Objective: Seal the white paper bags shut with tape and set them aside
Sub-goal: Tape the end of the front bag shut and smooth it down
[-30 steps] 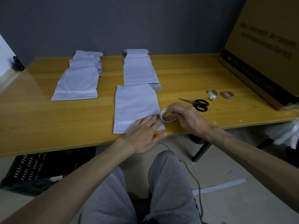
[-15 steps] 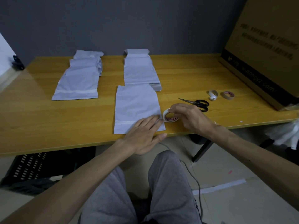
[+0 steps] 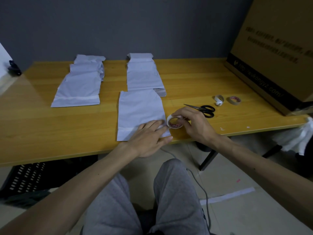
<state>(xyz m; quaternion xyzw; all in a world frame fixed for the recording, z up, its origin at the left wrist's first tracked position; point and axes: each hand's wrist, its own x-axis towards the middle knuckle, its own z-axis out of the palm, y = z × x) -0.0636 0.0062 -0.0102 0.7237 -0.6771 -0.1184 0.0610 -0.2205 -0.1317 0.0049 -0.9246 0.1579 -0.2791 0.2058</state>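
Two spare tape rolls near scissors

Left hand flat, right hand curled.

A dark grey wall backs a wooden table with a yellow-orange top in a dimly lit room. A large brown cardboard box printed with dark lettering stands on the table's far right end. Beneath the table at left sits a black slotted crate; a black table leg slants down to the pale floor, where a grey cable trails near a white strip.
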